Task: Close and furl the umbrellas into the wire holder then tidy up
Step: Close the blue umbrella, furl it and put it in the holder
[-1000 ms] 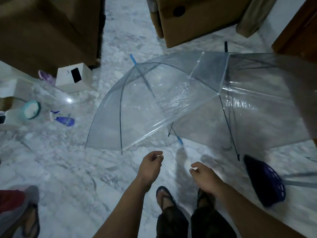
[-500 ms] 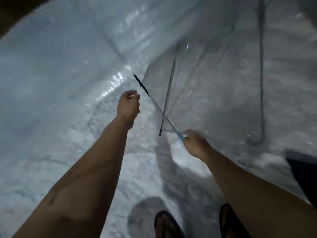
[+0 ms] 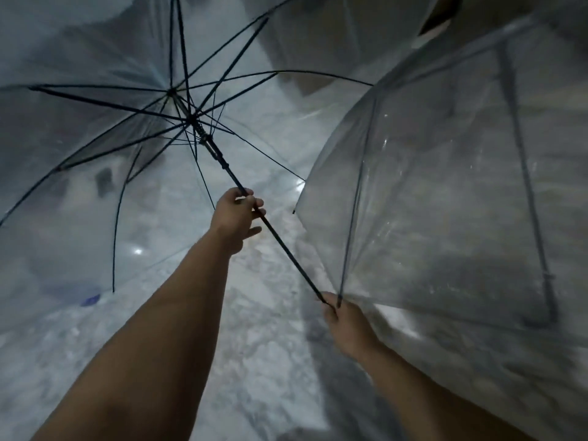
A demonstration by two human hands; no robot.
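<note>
An open clear umbrella (image 3: 95, 148) with dark ribs fills the upper left, its inside turned toward me. Its black shaft (image 3: 286, 253) runs down to the right. My left hand (image 3: 237, 214) is wrapped around the shaft just below the runner. My right hand (image 3: 346, 329) grips the shaft's lower end, where the handle is hidden in my fist. A second open clear umbrella (image 3: 445, 202) lies on its side at the right, its rim touching my right hand. The wire holder is not in view.
Marble floor (image 3: 267, 361) lies below both arms. A cardboard box (image 3: 445, 14) shows at the top right through the plastic. A small blue object (image 3: 90, 299) sits on the floor at the left, seen through the canopy.
Both hands reached down to the left umbrella and took its shaft. It has been lifted and turned so its inside faces me. The view has swung in close.
</note>
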